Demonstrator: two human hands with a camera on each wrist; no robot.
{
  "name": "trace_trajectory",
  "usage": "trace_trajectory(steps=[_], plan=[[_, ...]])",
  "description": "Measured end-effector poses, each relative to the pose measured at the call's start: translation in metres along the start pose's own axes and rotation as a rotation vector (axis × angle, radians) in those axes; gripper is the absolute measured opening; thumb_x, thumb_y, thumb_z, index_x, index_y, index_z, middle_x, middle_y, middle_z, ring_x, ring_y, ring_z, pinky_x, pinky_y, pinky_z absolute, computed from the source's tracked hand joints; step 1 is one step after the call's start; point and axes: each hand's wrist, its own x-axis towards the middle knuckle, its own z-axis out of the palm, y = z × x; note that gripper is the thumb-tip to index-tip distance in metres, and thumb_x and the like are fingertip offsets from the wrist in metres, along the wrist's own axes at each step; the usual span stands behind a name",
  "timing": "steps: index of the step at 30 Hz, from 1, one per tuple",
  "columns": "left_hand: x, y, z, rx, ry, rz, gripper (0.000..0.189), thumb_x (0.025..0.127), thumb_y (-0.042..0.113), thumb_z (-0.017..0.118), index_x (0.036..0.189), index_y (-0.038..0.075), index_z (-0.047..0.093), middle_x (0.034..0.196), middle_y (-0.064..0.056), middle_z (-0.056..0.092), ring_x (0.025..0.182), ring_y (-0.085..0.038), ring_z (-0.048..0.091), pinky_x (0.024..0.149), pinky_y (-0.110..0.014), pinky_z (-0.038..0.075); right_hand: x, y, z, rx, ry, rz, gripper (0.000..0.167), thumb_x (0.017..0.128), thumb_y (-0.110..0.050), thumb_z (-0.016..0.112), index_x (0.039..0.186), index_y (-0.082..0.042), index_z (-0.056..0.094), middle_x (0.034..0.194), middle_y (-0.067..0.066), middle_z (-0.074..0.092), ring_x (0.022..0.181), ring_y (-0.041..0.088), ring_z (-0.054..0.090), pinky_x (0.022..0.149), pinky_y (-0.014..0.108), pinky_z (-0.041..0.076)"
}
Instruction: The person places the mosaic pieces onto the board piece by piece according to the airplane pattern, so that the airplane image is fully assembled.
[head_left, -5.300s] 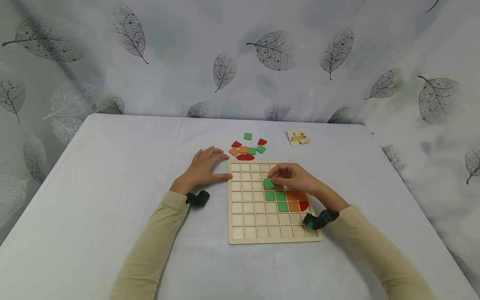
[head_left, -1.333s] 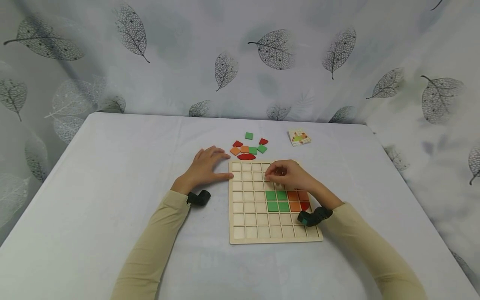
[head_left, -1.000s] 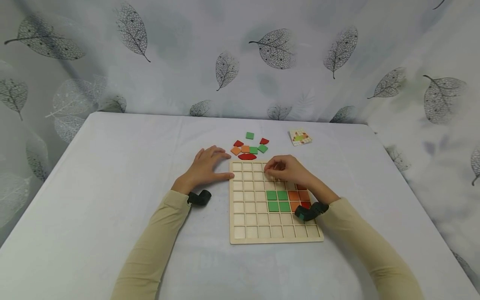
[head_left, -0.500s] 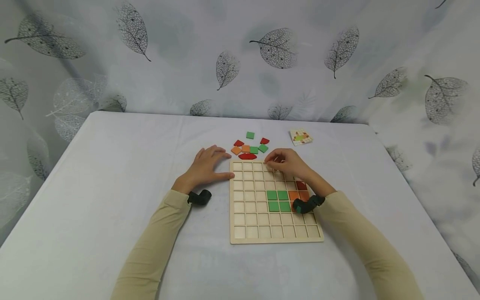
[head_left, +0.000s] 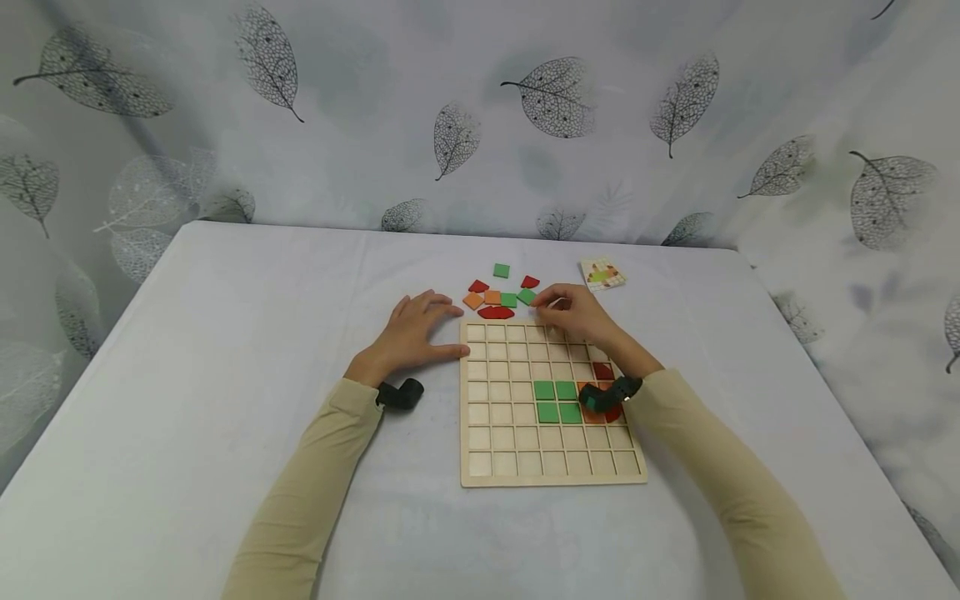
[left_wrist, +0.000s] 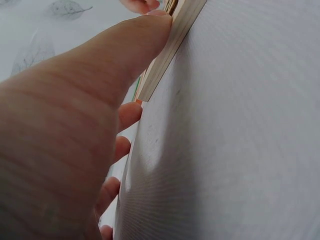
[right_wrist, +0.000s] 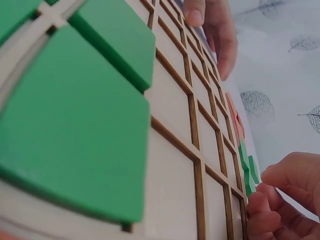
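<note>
A wooden grid board (head_left: pixel 517 463) lies on the table, with several green square tiles (head_left: pixel 566 390) and red and orange ones in its cells. My left hand (head_left: pixel 408 337) rests at its left edge, thumb against the side and fingers spread on the cloth; the left wrist view shows the thumb on the rim. My right hand (head_left: pixel 577 315) reaches over the far edge, fingers bent. Its fingertips are right at the edge of a green square tile (head_left: pixel 527 297) lying behind the board. In the right wrist view, thumb and forefinger (right_wrist: pixel 280 172) are close beside that tile.
Behind the board lie more loose tiles: a green square (head_left: pixel 502 270), orange squares (head_left: pixel 473 301), curved red pieces (head_left: pixel 496 312) and red wedges (head_left: pixel 530 282). A pattern card (head_left: pixel 602 273) sits at the far right. A leaf-print curtain (head_left: pixel 345 125) hangs behind the table.
A green tile that my right hand held now sits on the board, filling a two-by-two green block. The right hand then moved away over the far edge to the loose tiles. The left stays put.
</note>
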Motion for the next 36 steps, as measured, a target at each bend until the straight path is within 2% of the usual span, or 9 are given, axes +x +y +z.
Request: trace_trajectory(steps=[8, 12, 17, 30, 36], plan=[[0.0, 0.001, 0.0, -0.009, 0.0, 0.005, 0.067, 0.084, 0.052, 0.071, 0.138, 0.017, 0.054, 0.148, -0.007, 0.039, 0.148, -0.029, 0.015, 0.12, -0.048, -0.001, 0.008, 0.002, 0.0, 0.051, 0.021, 0.086, 0.023, 0.096, -0.01, 0.06, 0.116, 0.003, 0.063, 0.104, 0.018, 0.061, 0.067, 0.014, 0.058, 0.057, 0.024, 0.047], [0.001, 0.0, 0.0, 0.0, 0.006, 0.008, 0.067, 0.084, 0.051, 0.071, 0.138, 0.017, 0.054, 0.147, -0.007, 0.04, 0.147, -0.028, 0.018, 0.12, -0.049, 0.0, 0.01, -0.003, 0.0, 0.075, 0.015, 0.124, 0.026, 0.096, -0.012, 0.061, 0.118, 0.002, 0.062, 0.11, 0.017, 0.059, 0.065, 0.015, 0.056, 0.055, 0.024, 0.045], [0.002, 0.0, 0.001, 0.009, 0.013, 0.011, 0.067, 0.083, 0.052, 0.071, 0.137, 0.017, 0.055, 0.146, -0.007, 0.041, 0.145, -0.027, 0.023, 0.12, -0.049, 0.001, 0.012, -0.003, 0.0, 0.087, 0.011, 0.138, 0.034, 0.094, -0.016, 0.066, 0.122, 0.003, 0.06, 0.116, 0.016, 0.056, 0.063, 0.014, 0.053, 0.052, 0.024, 0.044], [0.0, 0.001, 0.0, 0.008, 0.008, 0.007, 0.067, 0.083, 0.052, 0.071, 0.138, 0.017, 0.055, 0.146, -0.007, 0.041, 0.144, -0.027, 0.024, 0.12, -0.049, 0.002, 0.019, -0.002, 0.005, 0.024, 0.065, 0.164, 0.029, 0.091, -0.018, 0.07, 0.116, -0.004, 0.064, 0.117, 0.013, 0.06, 0.063, 0.014, 0.051, 0.053, 0.023, 0.043], [0.0, 0.001, -0.001, 0.009, 0.011, 0.008, 0.066, 0.083, 0.051, 0.071, 0.137, 0.017, 0.055, 0.146, -0.007, 0.042, 0.144, -0.027, 0.023, 0.12, -0.05, 0.002, 0.02, -0.002, 0.004, 0.014, 0.05, 0.159, 0.032, 0.091, -0.015, 0.069, 0.12, -0.001, 0.062, 0.122, 0.017, 0.058, 0.064, 0.011, 0.05, 0.053, 0.022, 0.043]])
